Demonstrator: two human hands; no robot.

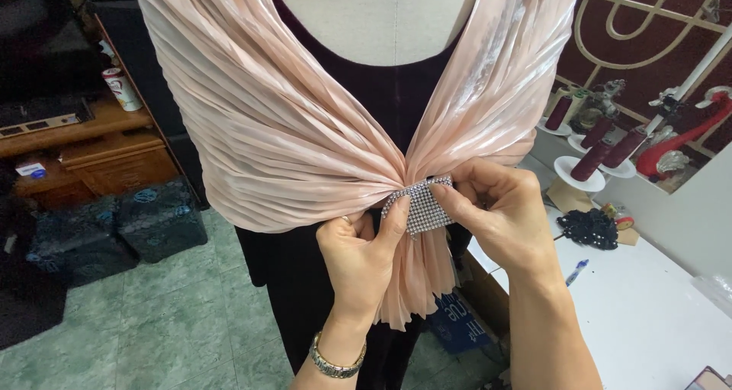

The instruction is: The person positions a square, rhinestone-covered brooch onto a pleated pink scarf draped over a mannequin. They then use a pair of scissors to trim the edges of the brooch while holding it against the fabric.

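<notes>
A dress form in a dark garment (pixel 396 93) wears a pleated pale pink shawl (pixel 259 123) gathered at the waist. A sparkling rhinestone band (pixel 421 203) wraps the gathered point. My left hand (pixel 360 253), with a gold watch on its wrist, pinches the band's left end and the fabric under it. My right hand (pixel 499 211) grips the band's right end with thumb and fingers. The pink tail (pixel 415 276) hangs below the band between my hands.
A white table (pixel 648 306) stands at the right with a blue pen (pixel 576 272), black beaded trim (pixel 591 228) and dark red thread spools (pixel 602 157). Wooden drawers (pixel 114 161) and dark cases (pixel 114 226) sit on the left, on green floor tiles.
</notes>
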